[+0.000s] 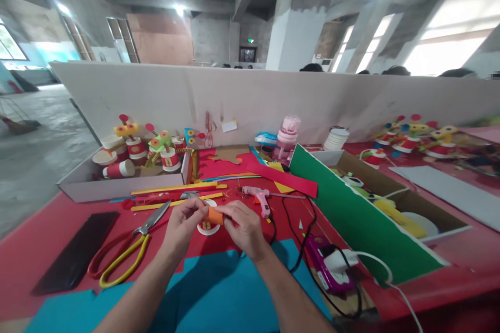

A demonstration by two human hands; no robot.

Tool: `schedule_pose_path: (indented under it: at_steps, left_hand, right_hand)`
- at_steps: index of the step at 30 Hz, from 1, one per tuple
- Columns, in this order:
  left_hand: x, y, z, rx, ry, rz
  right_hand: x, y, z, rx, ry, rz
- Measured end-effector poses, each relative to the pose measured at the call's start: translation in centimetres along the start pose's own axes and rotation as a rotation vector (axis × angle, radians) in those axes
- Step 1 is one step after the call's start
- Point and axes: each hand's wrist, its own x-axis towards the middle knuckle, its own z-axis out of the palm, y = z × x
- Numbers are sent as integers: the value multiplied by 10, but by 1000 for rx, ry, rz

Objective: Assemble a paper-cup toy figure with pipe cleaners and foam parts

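Observation:
Between my two hands is a small curled piece of orange paper [214, 215]. My left hand [188, 218] pinches its left end, and the fingers of my right hand [242, 225] close on its right end. Just behind and below the orange paper stands a white-rimmed paper cup [208, 229] with red and yellow on it, partly hidden by my hands. A pink hot glue gun [258, 196] lies beyond my right hand. Left of my left hand, scissors [133, 242] with red and yellow handles rest on the red table.
A box [78, 190] of paper-cup figures stands at the left, above a black phone [78, 250]. Blue paper [211, 291] lies under my forearms. At right are a purple power strip [328, 265], loose cords and a green-sided box [351, 213]. A white partition [234, 93] stands behind.

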Motion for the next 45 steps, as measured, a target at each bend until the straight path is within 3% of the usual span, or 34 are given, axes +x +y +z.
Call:
schedule_pose_path:
  at_steps: [4, 10, 13, 18, 22, 25, 28, 30, 37, 45]
  left_hand:
    - [1, 4, -3, 21, 33, 49]
    - [3, 13, -13, 151, 91, 160]
    - [4, 15, -19, 310, 137, 220]
    - [8, 15, -32, 561, 265, 327]
    - [11, 17, -38, 726, 289, 368]
    - [12, 18, -38, 815, 105, 401]
    - [14, 13, -34, 982, -164, 369]
    - [15, 6, -30, 1099, -250, 330]
    - [22, -9, -20, 1228, -294, 234]
    - [40, -9, -19, 1210, -283, 233]
  right_hand:
    - [1, 2, 4, 188, 87, 208]
    - [0, 18, 16, 758, 306, 828]
    - [1, 25, 17, 884, 380, 949]
    - [2, 31, 15, 961, 444, 991]
    - [1, 33, 16, 958, 433, 986]
    - [1, 34, 17, 908, 438, 959]
    - [0, 37, 14, 812, 542, 913]
    - [-1, 40, 10, 727, 627, 875]
    - [-4, 47, -1, 626, 789, 818]
    - [-3, 46, 2, 647, 744, 836]
